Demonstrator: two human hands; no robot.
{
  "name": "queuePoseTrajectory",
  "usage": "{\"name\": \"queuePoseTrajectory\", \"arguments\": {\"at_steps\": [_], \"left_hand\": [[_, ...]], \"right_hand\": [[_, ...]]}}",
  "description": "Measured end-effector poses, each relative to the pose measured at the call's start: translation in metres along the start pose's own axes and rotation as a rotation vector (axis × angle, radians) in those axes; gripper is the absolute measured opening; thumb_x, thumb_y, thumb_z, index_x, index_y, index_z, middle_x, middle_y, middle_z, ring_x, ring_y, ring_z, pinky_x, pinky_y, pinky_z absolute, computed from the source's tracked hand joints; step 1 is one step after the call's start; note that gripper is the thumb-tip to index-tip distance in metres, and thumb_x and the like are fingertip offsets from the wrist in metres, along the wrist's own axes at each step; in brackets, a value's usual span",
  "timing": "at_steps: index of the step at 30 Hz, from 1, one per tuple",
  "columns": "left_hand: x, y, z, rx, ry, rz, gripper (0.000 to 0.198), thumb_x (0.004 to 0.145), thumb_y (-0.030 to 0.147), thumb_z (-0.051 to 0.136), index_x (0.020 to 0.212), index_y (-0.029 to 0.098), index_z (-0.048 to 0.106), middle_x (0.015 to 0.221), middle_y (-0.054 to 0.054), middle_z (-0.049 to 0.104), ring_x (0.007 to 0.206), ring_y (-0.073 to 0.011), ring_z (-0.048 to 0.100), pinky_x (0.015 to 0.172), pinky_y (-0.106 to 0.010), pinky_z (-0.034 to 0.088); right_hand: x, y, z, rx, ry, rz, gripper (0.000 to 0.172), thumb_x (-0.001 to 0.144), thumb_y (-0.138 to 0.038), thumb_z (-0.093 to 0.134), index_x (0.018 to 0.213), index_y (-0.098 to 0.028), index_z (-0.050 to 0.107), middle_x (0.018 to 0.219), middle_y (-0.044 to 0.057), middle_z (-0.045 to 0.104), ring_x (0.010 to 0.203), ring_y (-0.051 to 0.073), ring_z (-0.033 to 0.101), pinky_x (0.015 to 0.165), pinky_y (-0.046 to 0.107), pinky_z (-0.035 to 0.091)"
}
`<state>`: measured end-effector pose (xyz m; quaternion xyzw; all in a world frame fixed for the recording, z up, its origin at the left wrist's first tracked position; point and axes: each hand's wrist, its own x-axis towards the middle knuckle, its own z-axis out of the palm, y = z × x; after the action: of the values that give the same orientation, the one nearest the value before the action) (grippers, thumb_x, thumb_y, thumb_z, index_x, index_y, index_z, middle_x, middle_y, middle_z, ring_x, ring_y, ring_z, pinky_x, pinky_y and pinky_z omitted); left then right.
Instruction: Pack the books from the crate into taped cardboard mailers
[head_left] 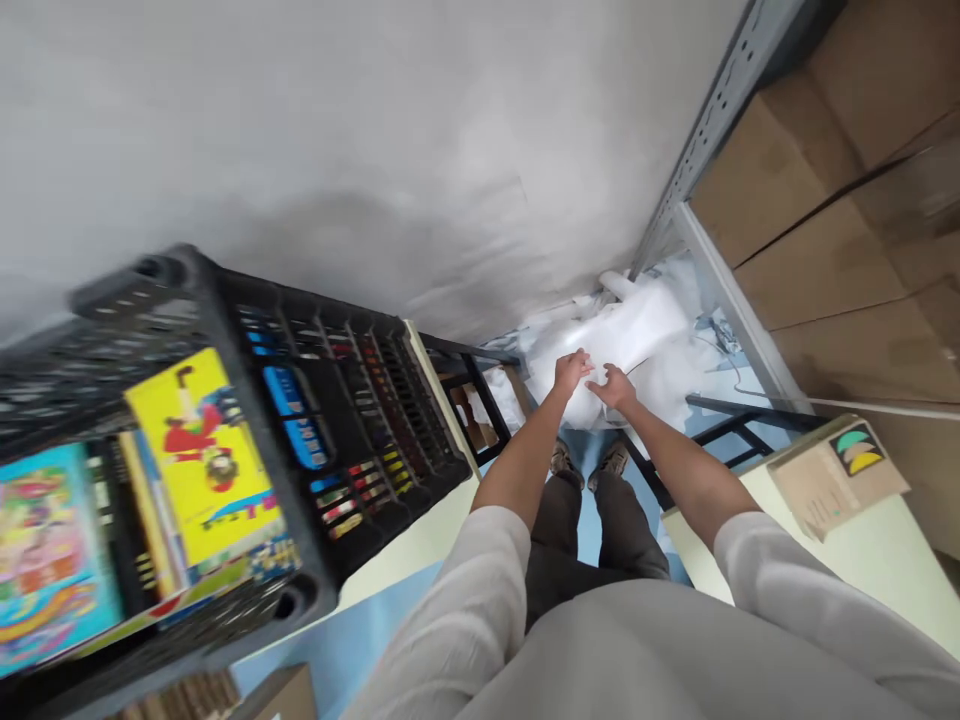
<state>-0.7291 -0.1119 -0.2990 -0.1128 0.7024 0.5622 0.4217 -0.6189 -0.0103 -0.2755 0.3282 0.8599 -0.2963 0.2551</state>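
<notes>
My left hand (573,371) is stretched out over a heap of white packing wrap (652,318) low against the wall. Its fingers point to the right and look loosely bent and apart, with nothing plain to see in them. Close beside it, my right hand (612,387) has its thumb away from its bent fingers and appears open. A small gap separates the two hands. Whether any fingertip touches the wrap I cannot tell, as the picture is a little blurred.
On my left, a black plastic crate (322,560) of colourful books stands on a pale tabletop (405,540). Stacked cardboard boxes (840,260) fill a metal rack (739,310) at right. A small carton (832,480) lies on another pale top. Dark metal legs (487,400) flank my feet.
</notes>
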Motion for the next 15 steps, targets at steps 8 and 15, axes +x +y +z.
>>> {"name": "queuePoseTrajectory", "arguments": {"at_steps": [8, 15], "left_hand": [[-0.084, 0.091, 0.017, 0.052, -0.063, 0.142, 0.035, 0.111, 0.048, 0.055, 0.121, 0.019, 0.070, 0.111, -0.011, 0.081, 0.093, -0.0179, 0.081, 0.087, -0.030, 0.061], [-0.147, 0.126, 0.022, 0.272, -0.110, 0.307, 0.012, 0.102, 0.028, 0.064, 0.107, 0.022, 0.073, 0.108, -0.006, 0.080, 0.105, -0.0194, 0.076, 0.102, -0.033, 0.059]], "right_hand": [[-0.087, -0.027, -0.104, -0.069, 0.120, 0.131, 0.029, 0.111, -0.029, 0.049, 0.121, -0.026, 0.076, 0.126, 0.012, 0.080, 0.115, 0.027, 0.074, 0.091, 0.033, 0.054], [-0.156, -0.044, -0.161, 0.139, 0.331, 0.175, 0.025, 0.110, -0.032, 0.049, 0.114, -0.023, 0.072, 0.114, 0.012, 0.082, 0.107, 0.026, 0.074, 0.090, 0.030, 0.053]]}}
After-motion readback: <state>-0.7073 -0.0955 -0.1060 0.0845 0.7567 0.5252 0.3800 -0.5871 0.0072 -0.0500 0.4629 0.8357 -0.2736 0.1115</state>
